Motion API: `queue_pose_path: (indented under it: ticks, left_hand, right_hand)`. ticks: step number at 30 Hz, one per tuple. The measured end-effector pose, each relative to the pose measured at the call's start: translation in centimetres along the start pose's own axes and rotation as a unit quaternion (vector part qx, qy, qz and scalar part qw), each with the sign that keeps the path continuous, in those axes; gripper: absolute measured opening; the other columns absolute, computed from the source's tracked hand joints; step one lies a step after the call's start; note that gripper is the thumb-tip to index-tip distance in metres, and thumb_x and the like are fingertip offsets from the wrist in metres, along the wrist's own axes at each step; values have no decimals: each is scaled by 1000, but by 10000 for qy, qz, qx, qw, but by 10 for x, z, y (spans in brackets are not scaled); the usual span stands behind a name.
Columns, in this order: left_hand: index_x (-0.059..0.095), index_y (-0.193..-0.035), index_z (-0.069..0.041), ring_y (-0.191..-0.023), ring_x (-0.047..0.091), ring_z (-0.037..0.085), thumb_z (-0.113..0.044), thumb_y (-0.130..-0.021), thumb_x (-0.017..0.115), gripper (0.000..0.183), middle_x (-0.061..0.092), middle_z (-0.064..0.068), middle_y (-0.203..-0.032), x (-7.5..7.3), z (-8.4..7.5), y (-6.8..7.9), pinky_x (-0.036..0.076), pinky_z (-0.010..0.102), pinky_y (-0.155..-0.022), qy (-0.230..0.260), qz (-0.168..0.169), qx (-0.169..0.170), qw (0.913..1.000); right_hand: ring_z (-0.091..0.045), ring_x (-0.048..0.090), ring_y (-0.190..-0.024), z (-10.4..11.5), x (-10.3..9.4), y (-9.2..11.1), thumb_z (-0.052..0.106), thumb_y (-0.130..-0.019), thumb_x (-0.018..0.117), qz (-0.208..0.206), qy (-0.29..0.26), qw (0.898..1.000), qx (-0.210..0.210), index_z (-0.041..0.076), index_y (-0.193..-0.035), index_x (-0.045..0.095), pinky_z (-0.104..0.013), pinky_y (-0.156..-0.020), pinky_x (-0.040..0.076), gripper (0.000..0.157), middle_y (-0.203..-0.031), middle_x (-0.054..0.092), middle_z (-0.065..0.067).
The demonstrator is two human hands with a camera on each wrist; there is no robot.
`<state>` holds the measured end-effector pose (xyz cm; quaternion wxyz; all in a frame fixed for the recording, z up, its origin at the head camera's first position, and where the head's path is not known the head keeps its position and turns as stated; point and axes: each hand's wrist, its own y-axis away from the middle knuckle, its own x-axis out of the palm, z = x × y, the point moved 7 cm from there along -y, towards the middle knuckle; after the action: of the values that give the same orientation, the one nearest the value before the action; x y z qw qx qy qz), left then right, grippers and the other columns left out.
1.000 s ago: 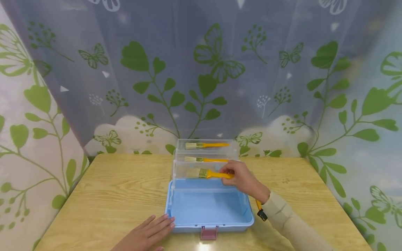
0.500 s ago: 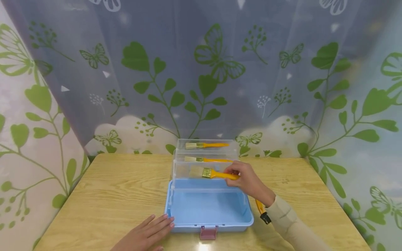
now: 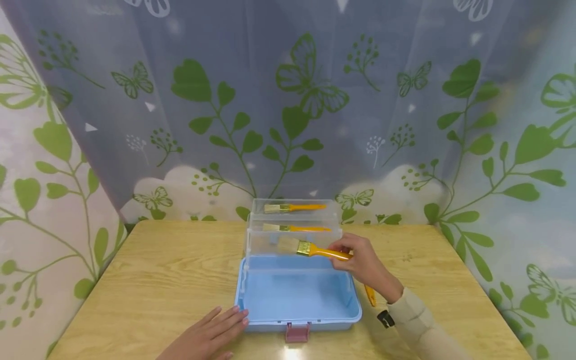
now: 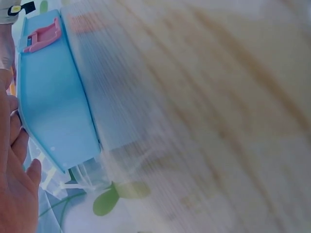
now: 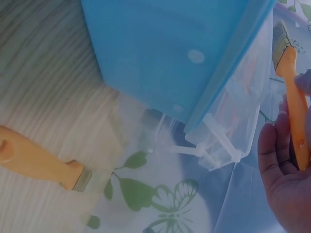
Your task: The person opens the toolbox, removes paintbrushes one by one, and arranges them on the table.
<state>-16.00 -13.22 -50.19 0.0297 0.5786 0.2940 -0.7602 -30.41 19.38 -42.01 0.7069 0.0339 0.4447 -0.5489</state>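
A paintbrush (image 3: 304, 248) with pale bristles, a metal ferrule and an orange handle hangs above the box's tiers. My right hand (image 3: 360, 257) pinches its handle between thumb and fingers, as the right wrist view also shows (image 5: 286, 174). Below lies a light blue box (image 3: 297, 295), its clear fold-out trays (image 3: 265, 243) raised at the back. My left hand (image 3: 208, 332) rests with extended fingers against the box's front left corner. Two smaller paintbrushes lie in the upper trays, one in the top tray (image 3: 294, 207) and one in the middle (image 3: 297, 228).
Another orange-handled brush (image 5: 36, 158) lies on the wooden table (image 3: 180, 270) to the right of the box, partly behind my right arm in the head view. A pink latch (image 3: 297, 332) sits on the box's front. A patterned curtain (image 3: 216, 165) stands behind the table.
My right hand has moved to the right and slightly toward me, drawing the paintbrush away from the front clear tray. My left hand stays at the box corner.
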Motion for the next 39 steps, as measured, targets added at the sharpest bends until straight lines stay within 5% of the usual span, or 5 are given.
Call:
queue_pose_path:
  ticks: [14, 23, 29, 34, 39]
  left_hand:
    - [35, -159, -8, -158, 6, 11, -43, -99, 62, 74, 18, 0, -170, -1, 0, 1, -2, 25, -126, -55, -154, 117, 9998]
    - [39, -157, -8, -158, 6, 11, -53, -102, 51, 72, 49, 6, -155, 2, -2, 3, -3, 23, -126, -16, -88, 123, 9999]
    - [42, -155, -9, -158, 9, 12, -49, -106, 46, 64, 44, 4, -159, 2, -2, 0, -1, 25, -127, -202, -197, 82, 9996]
    - [47, -152, -8, -158, 10, 12, -50, -107, 43, 62, 39, 3, -163, 0, -2, -1, 0, 25, -127, -182, -270, 95, 9994]
    - [44, -154, -9, -158, 8, 12, -49, -104, 51, 64, 26, 1, -168, -1, -2, -2, -1, 25, -126, -159, -260, 117, 9995]
  right_hand:
    - [-8, 56, -71, -8, -10, 15, -3, -79, 83, -630, 33, 9979, -115, 11, -96, 79, -29, -65, 55, 22, -82, 64, 8]
    - [-6, 60, -69, -11, -24, 31, -5, -79, 83, -1055, 0, 9944, 86, 11, -95, 79, -26, -64, 57, 23, -82, 67, 6]
    - [-10, 60, -71, -15, -34, 36, -11, -75, 83, -1334, 174, 9908, 161, 6, -98, 80, -19, -68, 56, 29, -81, 68, 1]
    - [-16, 61, -69, 3, -43, 43, -15, -72, 82, -1654, 284, 9857, 122, -3, -95, 78, -14, -68, 53, 26, -79, 69, -7]
    - [-20, 61, -67, 10, -49, 51, -17, -69, 83, -2010, 377, 9788, 55, -4, -88, 77, -11, -67, 52, 24, -77, 69, -10]
